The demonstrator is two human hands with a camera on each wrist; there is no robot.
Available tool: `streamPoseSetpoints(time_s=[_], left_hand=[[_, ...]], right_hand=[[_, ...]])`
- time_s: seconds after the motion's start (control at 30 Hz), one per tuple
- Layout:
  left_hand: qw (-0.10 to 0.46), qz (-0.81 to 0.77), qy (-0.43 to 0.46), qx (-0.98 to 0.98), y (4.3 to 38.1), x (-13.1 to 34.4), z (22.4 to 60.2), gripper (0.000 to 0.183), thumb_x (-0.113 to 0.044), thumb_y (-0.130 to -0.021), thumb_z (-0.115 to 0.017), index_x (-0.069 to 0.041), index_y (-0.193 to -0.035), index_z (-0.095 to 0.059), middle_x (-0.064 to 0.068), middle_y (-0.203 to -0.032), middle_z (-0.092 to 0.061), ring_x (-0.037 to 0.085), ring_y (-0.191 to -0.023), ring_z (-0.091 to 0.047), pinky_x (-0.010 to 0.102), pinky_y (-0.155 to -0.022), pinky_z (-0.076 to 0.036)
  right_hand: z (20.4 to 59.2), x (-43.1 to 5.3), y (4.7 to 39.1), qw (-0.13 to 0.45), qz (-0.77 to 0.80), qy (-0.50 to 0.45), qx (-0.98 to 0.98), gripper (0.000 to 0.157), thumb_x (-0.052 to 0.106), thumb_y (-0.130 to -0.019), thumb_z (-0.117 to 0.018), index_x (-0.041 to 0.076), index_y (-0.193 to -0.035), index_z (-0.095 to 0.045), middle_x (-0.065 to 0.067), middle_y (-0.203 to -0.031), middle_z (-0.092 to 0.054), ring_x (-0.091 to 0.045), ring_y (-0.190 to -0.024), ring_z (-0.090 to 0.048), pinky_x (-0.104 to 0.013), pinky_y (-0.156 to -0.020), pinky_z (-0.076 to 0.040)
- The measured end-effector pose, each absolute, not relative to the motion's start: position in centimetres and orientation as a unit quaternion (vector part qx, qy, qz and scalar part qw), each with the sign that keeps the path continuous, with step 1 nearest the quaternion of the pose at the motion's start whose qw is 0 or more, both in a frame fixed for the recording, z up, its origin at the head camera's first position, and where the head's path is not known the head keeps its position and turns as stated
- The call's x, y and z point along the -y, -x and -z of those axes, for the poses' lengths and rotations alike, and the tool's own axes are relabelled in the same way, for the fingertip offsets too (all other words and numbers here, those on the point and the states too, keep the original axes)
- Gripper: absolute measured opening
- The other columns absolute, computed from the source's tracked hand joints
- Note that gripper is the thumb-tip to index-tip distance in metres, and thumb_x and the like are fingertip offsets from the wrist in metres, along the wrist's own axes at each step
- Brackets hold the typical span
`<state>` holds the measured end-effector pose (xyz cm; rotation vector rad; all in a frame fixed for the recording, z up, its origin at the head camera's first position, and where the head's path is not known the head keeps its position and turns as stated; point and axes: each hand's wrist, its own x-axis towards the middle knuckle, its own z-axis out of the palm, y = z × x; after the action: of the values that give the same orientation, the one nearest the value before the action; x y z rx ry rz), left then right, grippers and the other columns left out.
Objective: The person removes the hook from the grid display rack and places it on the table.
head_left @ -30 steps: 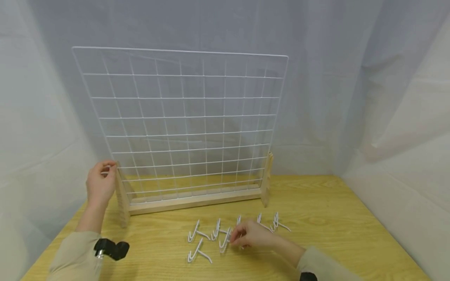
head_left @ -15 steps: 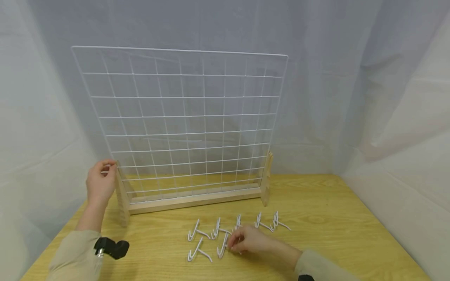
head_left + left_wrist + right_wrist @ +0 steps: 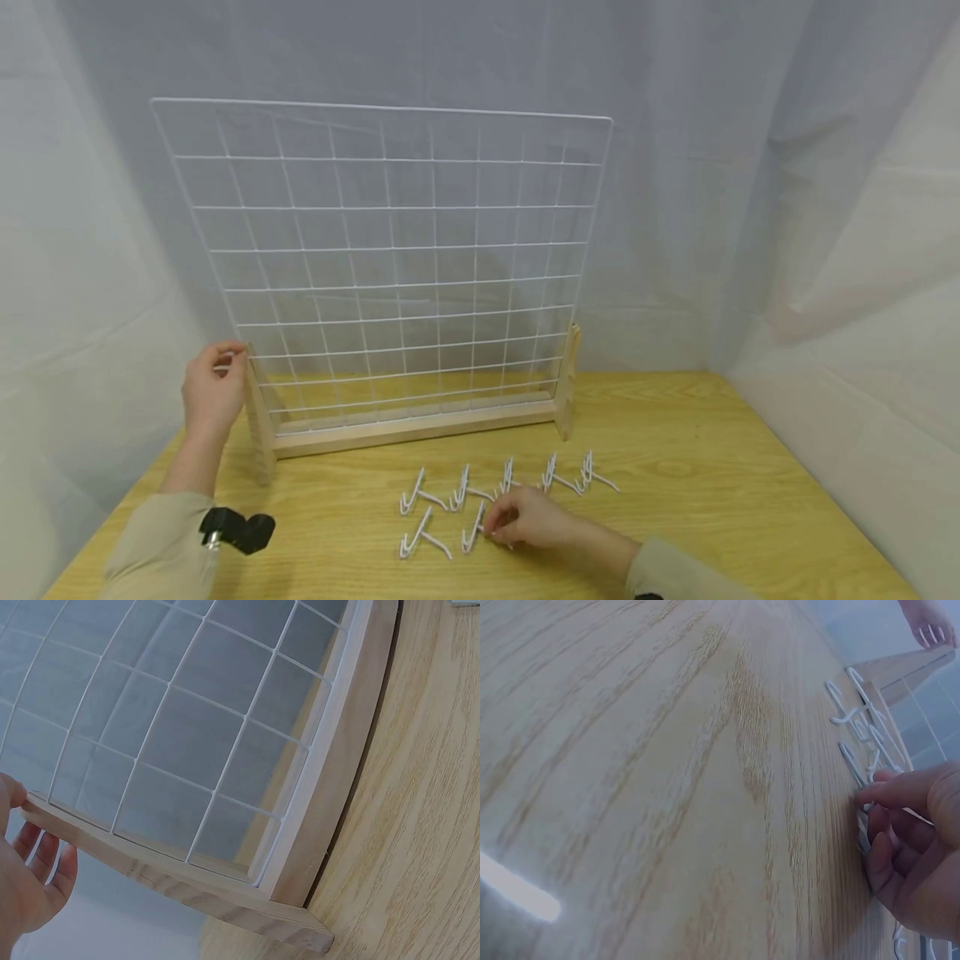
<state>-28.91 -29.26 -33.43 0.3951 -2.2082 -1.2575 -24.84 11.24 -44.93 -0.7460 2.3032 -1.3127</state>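
Note:
A white wire grid panel (image 3: 435,208) stands upright in a wooden stand (image 3: 412,435) on the table. At the stand's left post my left hand (image 3: 216,390) pinches the upper end between thumb and fingers; the left wrist view shows this hand (image 3: 34,877) at the tip of the wooden post (image 3: 150,874). My right hand (image 3: 528,518) holds a white metal hook (image 3: 474,529) low over the tabletop, its arm partly hidden by the fingers. To its left lies another hook (image 3: 423,535). In the right wrist view, thumb and fingers of the right hand (image 3: 915,840) pinch the hook.
Behind the right hand several white hooks lie in a row, among them a left one (image 3: 420,493) and a right one (image 3: 592,472). The wooden table (image 3: 697,492) extends to the right. Pale curtains (image 3: 675,208) hang at the back and sides.
My right hand has brought the hook slightly left and toward me, beside the front left hook. The left hand stays at the stand's post.

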Motion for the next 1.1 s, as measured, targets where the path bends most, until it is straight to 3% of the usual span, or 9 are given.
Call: streamPoseSetpoints(time_s=[0.17, 0.4, 1.1], left_hand=[[0.279, 0.468, -0.149, 0.825, 28.89, 29.26, 33.45, 0.034, -0.024, -0.097, -0.041, -0.003, -0.121, -0.054, 0.011, -0.115, -0.046, 0.012, -0.089, -0.043, 0.019, -0.063, -0.038], [0.277, 0.472, -0.153, 0.823, 28.95, 29.23, 33.43, 0.034, -0.024, -0.098, -0.041, -0.003, -0.122, -0.053, 0.011, -0.116, -0.046, 0.012, -0.09, -0.043, 0.021, -0.065, -0.039], [0.285, 0.469, -0.147, 0.823, 28.84, 29.24, 33.32, 0.033, -0.022, -0.097, -0.042, -0.002, -0.12, -0.054, 0.01, -0.113, -0.047, 0.011, -0.088, -0.043, 0.017, -0.063, -0.038]], right_hand=[[44.77, -11.23, 24.61, 0.186, 0.459, 0.277, -0.824, 0.015, -0.01, -0.071, -0.068, 0.002, -0.081, -0.068, 0.0, -0.078, -0.062, -0.005, -0.065, -0.052, -0.017, -0.054, -0.045], [44.53, -11.44, 24.49, 0.164, 0.429, 0.31, -0.832, 0.016, -0.006, -0.07, -0.07, 0.005, -0.082, -0.069, 0.006, -0.083, -0.061, -0.002, -0.078, -0.051, -0.02, -0.073, -0.043], [45.01, -11.81, 24.69, 0.111, 0.359, 0.384, -0.843, 0.021, -0.004, -0.068, -0.07, 0.011, -0.082, -0.069, 0.016, -0.078, -0.053, 0.004, -0.074, -0.044, -0.017, -0.068, -0.041]])
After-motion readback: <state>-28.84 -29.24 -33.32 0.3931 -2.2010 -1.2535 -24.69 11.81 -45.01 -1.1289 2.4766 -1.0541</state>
